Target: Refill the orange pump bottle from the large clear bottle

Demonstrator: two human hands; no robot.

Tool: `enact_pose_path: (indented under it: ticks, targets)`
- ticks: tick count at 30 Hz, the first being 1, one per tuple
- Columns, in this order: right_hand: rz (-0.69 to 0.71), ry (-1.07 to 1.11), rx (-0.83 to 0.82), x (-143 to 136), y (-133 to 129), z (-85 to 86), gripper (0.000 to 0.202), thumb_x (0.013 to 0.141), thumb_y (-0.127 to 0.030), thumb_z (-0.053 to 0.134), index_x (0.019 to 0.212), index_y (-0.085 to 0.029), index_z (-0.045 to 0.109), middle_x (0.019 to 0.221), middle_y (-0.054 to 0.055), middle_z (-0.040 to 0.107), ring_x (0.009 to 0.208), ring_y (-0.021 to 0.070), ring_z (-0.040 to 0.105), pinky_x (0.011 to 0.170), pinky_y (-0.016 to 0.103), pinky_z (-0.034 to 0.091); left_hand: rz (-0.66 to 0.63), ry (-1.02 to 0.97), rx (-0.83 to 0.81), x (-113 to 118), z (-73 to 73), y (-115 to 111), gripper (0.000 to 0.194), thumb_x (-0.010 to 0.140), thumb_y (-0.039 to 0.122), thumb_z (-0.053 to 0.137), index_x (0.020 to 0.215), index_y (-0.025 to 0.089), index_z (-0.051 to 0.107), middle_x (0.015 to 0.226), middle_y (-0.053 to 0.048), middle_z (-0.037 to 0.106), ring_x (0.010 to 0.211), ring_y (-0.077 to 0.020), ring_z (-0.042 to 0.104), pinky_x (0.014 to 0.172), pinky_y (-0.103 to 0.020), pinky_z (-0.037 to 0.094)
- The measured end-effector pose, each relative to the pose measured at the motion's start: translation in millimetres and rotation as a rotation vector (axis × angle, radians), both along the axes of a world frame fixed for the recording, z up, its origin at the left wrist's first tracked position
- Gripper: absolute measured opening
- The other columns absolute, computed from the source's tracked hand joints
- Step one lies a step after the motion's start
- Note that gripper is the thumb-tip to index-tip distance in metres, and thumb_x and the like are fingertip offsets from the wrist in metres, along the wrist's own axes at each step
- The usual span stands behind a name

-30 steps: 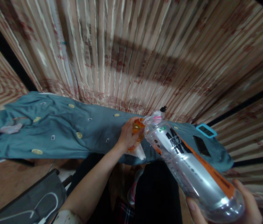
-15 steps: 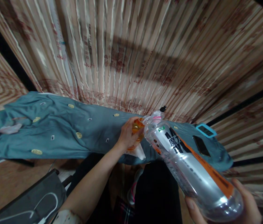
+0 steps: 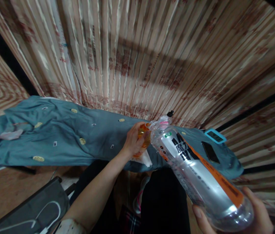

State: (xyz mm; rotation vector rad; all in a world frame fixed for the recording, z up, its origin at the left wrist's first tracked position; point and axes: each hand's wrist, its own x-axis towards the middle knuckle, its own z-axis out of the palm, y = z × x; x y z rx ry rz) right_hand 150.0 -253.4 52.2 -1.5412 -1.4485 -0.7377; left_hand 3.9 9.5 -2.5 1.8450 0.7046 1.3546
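Observation:
My right hand [image 3: 258,208] grips the base of a large clear plastic bottle [image 3: 196,172] with a silver and orange label. The bottle is tilted, its neck pointing to the upper left. My left hand [image 3: 134,139] is wrapped round a small orange bottle [image 3: 144,138], whose top meets the mouth of the large one. Whether liquid passes between them I cannot make out. Just behind the necks stands a clear container [image 3: 165,119] with a black spout, partly hidden. White tissue [image 3: 145,159] lies beneath the small bottle.
A grey-green patterned cloth [image 3: 66,136] covers the narrow table. To the right lie a dark phone [image 3: 210,152] and a blue-framed device [image 3: 215,136]. Crumpled tissue [image 3: 10,134] rests at the left. A curtain [image 3: 132,58] hangs behind. A grey surface with a white cable [image 3: 58,208] is at lower left.
Almost nothing differs. The large bottle is nearly still, with only a very slight shift, and both hands keep their hold.

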Motion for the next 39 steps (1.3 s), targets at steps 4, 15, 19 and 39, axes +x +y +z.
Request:
enact_pose_path:
  ticks: [4, 15, 19, 39]
  targets:
    - [0.004, -0.022, -0.013, -1, 1, 1.8, 0.109, 0.059, -0.042, 0.093, 0.153, -0.015, 0.045, 0.109, 0.013, 0.064, 0.09, 0.0252, 0.06, 0.067, 0.034, 0.054, -0.003, -0.016, -0.023, -1, 1.4, -2, 0.045, 0.1, 0.058, 0.041, 0.114, 0.021, 0.062, 0.111, -0.009, 0.073, 0.105, -0.025, 0.069, 0.098, -0.039, 0.052]
    - [0.018, 0.027, -0.008, -4, 1, 3.7, 0.103, 0.065, -0.042, 0.091, 0.154, -0.016, 0.045, 0.111, 0.012, 0.065, 0.087, 0.0231, 0.061, 0.069, 0.033, 0.054, 0.003, -0.044, -0.035, 0, 0.4, -2, 0.052, 0.101, 0.06, 0.034, 0.114, 0.021, 0.066, 0.114, -0.009, 0.074, 0.111, -0.0255, 0.068, 0.104, -0.041, 0.051]
    - [0.017, 0.038, -0.02, -5, 0, 2.3, 0.109, 0.06, -0.041, 0.093, 0.154, -0.019, 0.045, 0.11, 0.012, 0.066, 0.085, 0.0245, 0.063, 0.064, 0.035, 0.055, 0.002, -0.047, -0.025, -1, 0.1, -1, 0.056, 0.101, 0.063, 0.032, 0.116, 0.022, 0.066, 0.116, -0.009, 0.074, 0.113, -0.0261, 0.068, 0.105, -0.042, 0.051]
    - [0.015, -0.013, 0.01, -5, -2, 4.8, 0.103, 0.064, -0.04, 0.092, 0.153, -0.015, 0.046, 0.113, 0.012, 0.066, 0.09, 0.0239, 0.063, 0.071, 0.033, 0.055, 0.002, -0.034, -0.028, -1, 1.3, -2, 0.063, 0.102, 0.065, 0.027, 0.119, 0.019, 0.067, 0.119, -0.011, 0.074, 0.116, -0.0263, 0.067, 0.107, -0.041, 0.05]
